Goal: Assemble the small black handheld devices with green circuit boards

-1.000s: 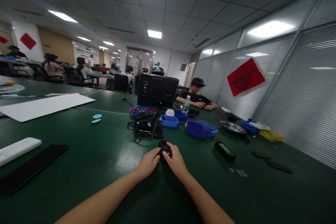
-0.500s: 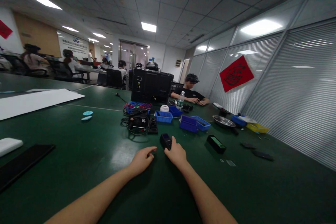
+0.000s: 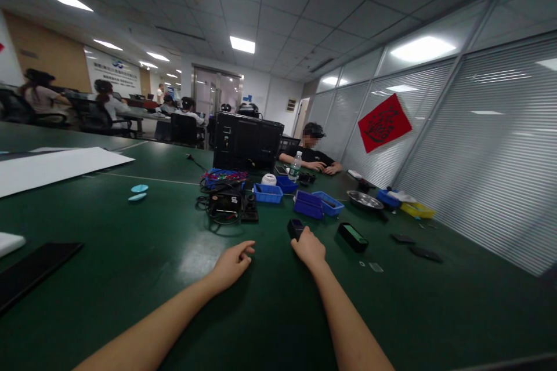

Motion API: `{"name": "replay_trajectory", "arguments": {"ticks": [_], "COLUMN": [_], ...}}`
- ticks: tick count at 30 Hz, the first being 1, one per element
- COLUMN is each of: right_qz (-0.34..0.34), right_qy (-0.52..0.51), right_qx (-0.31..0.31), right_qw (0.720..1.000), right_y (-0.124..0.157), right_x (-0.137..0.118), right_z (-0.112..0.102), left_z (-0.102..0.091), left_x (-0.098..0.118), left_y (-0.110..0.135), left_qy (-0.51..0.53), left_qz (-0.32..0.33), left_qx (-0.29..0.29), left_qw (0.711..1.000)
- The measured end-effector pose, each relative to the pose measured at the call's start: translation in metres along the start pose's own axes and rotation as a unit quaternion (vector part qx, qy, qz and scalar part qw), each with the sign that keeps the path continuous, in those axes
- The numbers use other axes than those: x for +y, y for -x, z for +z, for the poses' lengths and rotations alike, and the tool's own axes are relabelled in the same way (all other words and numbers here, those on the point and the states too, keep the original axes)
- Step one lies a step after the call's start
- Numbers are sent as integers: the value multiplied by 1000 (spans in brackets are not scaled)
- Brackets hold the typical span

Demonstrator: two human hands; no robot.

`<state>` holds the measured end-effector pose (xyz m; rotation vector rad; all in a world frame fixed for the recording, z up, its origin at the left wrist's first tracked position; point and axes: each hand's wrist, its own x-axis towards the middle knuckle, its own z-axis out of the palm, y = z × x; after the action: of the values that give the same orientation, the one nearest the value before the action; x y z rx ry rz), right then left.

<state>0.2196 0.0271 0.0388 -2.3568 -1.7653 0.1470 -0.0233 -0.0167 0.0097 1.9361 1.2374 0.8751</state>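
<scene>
My right hand (image 3: pixel 310 248) is closed round a small black device (image 3: pixel 296 228) with a dark screen, held just above the green table (image 3: pixel 130 255) ahead of me. My left hand (image 3: pixel 231 264) rests on the table to its left, fingers loosely curled with nothing in them, about a hand's width from the device. A flat black box with a green top (image 3: pixel 353 236) lies just right of the device.
Beyond my hands lie a tangle of black cables and gear (image 3: pixel 224 204), blue bins (image 3: pixel 317 204), a black case (image 3: pixel 246 143), a metal bowl (image 3: pixel 364 200) and a yellow tray (image 3: pixel 416 209). A black slab (image 3: pixel 32 269) lies at left. A person (image 3: pixel 312 153) sits across.
Both hands held the black device together; my left hand let go and stayed on the table. My right hand carried the device to the right and farther away.
</scene>
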Motion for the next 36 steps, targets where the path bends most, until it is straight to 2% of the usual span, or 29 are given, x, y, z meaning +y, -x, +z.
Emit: {"name": "replay_trajectory", "arguments": {"ticks": [6,10,16,23,26,30,33,36], "right_qz": [34,34,29,46,53,48,19,-57], "right_qy": [19,26,46,33,19,-11,-60,-116], "right_qx": [5,15,64,71,104,187,209,184], "right_qw": [999,999,996,996,993,981,976,974], "right_y": [-3,-5,-5,-4,0,6,9,11], "right_x": [10,15,16,16,15,13,8,-1], "right_z": [-9,-9,-6,-14,-23,-34,-35,-27], "left_z": [-1,-1,-1,0,0,0,1,0], "left_x": [4,3,6,3,1,1,0,1], "left_y": [1,1,3,2,1,1,1,1], "left_qy": [-1,-1,-5,6,6,7,7,8], "left_qz": [-1,-1,-1,0,-3,3,1,3], "left_qx": [-3,0,-2,-1,-2,-5,-5,-7], "left_qw": [1000,1000,1000,1000,1000,1000,1000,1000]}}
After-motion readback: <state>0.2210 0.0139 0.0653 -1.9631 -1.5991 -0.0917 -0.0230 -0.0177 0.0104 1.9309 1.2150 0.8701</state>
